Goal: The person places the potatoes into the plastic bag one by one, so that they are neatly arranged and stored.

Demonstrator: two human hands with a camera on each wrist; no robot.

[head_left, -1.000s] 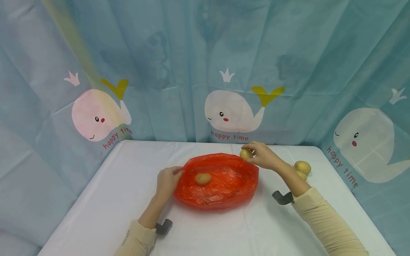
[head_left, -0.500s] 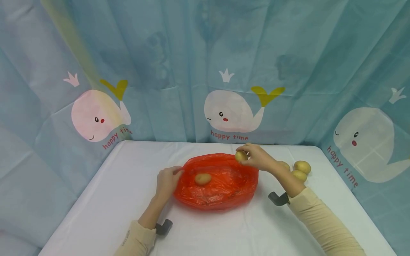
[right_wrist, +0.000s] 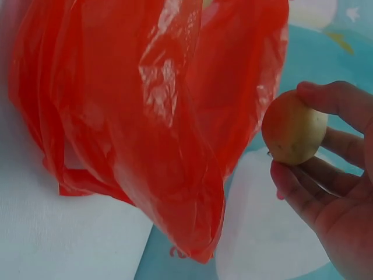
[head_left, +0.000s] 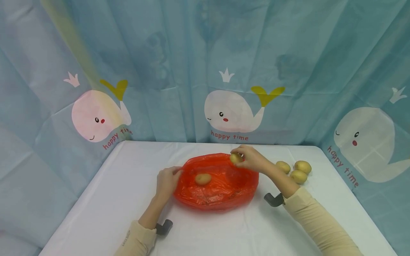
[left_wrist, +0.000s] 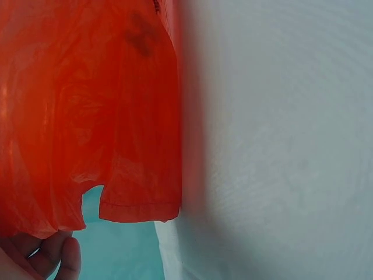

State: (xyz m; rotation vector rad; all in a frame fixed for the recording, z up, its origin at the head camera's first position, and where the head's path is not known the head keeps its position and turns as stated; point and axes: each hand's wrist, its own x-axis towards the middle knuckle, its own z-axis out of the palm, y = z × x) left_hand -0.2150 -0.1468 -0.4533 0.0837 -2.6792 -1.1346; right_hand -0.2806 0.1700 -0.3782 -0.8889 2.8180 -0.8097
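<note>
A red plastic bag [head_left: 214, 202] stands with its mouth spread wide in the middle of the table, one potato [head_left: 203, 179] lying inside. My left hand [head_left: 167, 182] holds the bag's left rim; in the left wrist view its curled fingers [left_wrist: 69, 256] show at the bag's edge, partly hidden by the plastic. Over the bag's far right rim, my right hand [head_left: 254, 159] grips another potato [head_left: 235, 158] between thumb and fingers. The right wrist view shows this held potato [right_wrist: 294, 127] close beside the red plastic.
To the right of the bag, three potatoes [head_left: 298, 176] lie grouped on the white-covered table [head_left: 250, 231]. A blue curtain [head_left: 179, 71] printed with whales hangs behind the table and along its sides. Dark wrist mounts [head_left: 273, 200] stick out from both sleeves.
My right hand has moved left with its potato, from beside the bag's right rim to over the opening. The grouped potatoes behind the forearm have come into view. My left hand stays put.
</note>
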